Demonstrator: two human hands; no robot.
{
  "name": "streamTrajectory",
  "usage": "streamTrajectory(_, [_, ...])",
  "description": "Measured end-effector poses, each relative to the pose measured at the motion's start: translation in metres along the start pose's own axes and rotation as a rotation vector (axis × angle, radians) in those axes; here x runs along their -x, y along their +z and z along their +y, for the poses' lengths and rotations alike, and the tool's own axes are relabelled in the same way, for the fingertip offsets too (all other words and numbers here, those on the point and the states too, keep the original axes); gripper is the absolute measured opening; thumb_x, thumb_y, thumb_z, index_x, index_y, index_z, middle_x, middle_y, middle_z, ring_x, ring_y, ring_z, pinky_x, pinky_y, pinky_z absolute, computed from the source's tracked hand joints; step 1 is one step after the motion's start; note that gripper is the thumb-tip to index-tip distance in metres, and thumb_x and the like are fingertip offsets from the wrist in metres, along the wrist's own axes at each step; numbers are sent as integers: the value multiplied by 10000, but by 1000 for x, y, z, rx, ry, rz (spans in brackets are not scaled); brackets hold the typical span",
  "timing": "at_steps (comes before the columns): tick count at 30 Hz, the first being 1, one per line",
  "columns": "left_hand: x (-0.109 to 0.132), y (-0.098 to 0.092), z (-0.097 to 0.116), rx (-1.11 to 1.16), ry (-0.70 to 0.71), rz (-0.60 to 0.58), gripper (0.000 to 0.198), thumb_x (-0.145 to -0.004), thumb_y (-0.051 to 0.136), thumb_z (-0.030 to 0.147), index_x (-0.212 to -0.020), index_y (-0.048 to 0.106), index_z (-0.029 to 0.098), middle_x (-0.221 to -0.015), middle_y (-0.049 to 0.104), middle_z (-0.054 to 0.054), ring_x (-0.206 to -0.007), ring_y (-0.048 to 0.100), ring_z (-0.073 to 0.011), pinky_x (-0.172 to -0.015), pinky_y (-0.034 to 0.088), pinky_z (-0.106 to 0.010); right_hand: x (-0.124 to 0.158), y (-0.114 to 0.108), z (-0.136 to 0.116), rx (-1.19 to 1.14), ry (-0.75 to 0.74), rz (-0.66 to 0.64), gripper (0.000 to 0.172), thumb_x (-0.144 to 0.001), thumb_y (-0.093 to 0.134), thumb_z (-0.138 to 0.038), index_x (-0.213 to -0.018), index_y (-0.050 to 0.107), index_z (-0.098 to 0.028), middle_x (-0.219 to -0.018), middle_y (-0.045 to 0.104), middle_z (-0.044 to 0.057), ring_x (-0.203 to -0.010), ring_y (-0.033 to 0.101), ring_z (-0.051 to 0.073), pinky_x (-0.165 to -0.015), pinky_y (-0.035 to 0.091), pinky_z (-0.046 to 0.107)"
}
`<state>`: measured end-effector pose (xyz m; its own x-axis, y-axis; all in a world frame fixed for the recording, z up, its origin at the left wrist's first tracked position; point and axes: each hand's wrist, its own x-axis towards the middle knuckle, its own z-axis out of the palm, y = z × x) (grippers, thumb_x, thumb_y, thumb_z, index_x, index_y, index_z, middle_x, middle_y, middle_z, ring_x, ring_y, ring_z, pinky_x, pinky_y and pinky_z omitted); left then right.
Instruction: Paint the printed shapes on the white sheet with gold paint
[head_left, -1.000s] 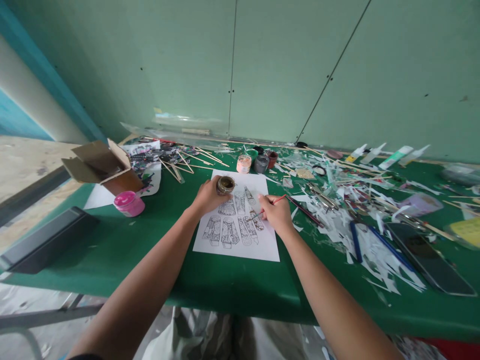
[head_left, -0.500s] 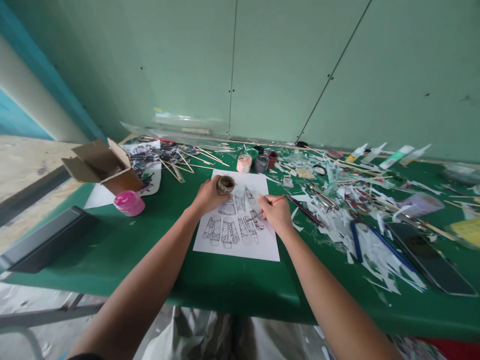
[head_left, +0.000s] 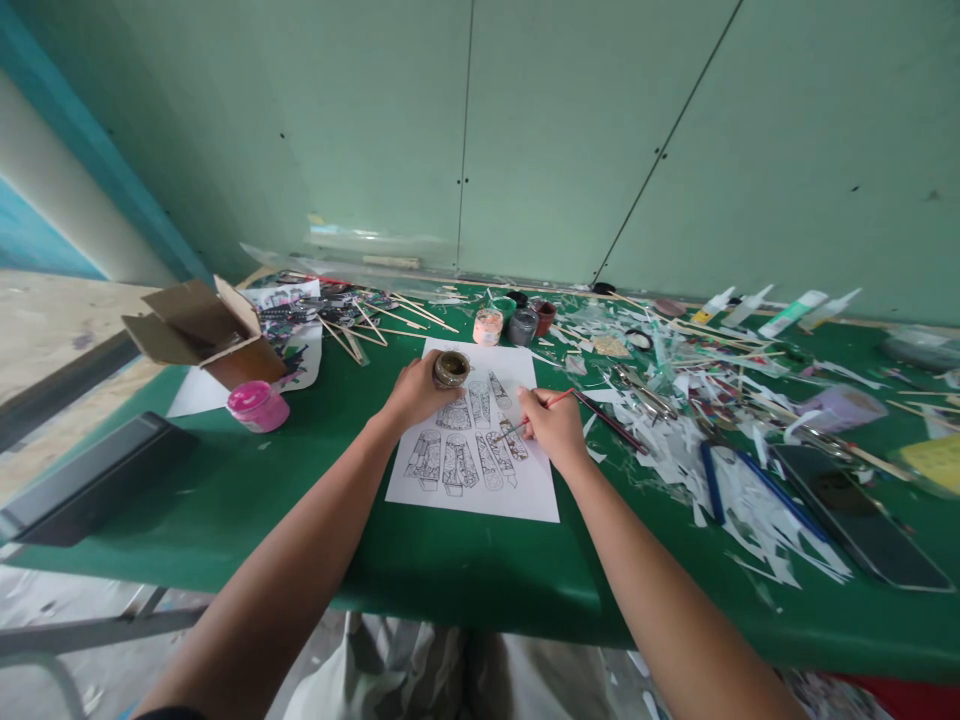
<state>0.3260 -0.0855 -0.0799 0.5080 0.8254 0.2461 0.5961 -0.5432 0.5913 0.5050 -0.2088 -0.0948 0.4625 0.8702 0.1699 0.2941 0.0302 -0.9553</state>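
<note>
Left hand (head_left: 415, 394) curls fingers round a jar (head_left: 451, 372), right hand (head_left: 555, 425) pinches a paintbrush (head_left: 562, 397) over a printed sheet (head_left: 474, 500) edged by wide green tabletop (head_left: 480, 565).

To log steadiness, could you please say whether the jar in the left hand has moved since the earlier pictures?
No: the jar in the left hand shows no visible shift against the peach pot.

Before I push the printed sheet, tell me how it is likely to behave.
The printed sheet looks thin, so it would probably flop if lifted by one corner. It lies flat on the glossy green tabletop, so it may slide easily; pushed edge-on, such thin paper might buckle.
</note>
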Motion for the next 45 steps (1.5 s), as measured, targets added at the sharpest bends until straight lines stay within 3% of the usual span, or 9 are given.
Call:
streamTrajectory(10, [0, 0, 0, 15, 11, 1, 472, -637, 728, 327, -1055, 563, 183, -987, 650, -96, -932, 591, -292, -752, 447, -397, 1, -1, -3, -147, 50, -30, 575, -772, 492, -687, -453, 494, -208, -299, 429, -24, -251, 394, 96, -312, 340, 231])
streamTrajectory(30, [1, 0, 0, -16, 0, -4, 461, -649, 732, 333, -1051, 555, 194, -984, 633, -98, -937, 585, -296, -753, 443, -394, 2, 1, -2, 36, -6, -15, 446, -785, 562, -462, -427, 458, -219, -290, 406, -43, -290, 409, 109, -376, 359, 240])
streamTrajectory(45, [0, 0, 0, 8, 6, 4, 460, -636, 733, 330, -1039, 567, 182, -987, 649, -99, -932, 589, -300, -764, 450, -416, 2, 1, -4, 29, -12, -34, 449, -790, 539, -462, -419, 449, -226, -288, 397, -43, -296, 412, 116, -392, 370, 249])
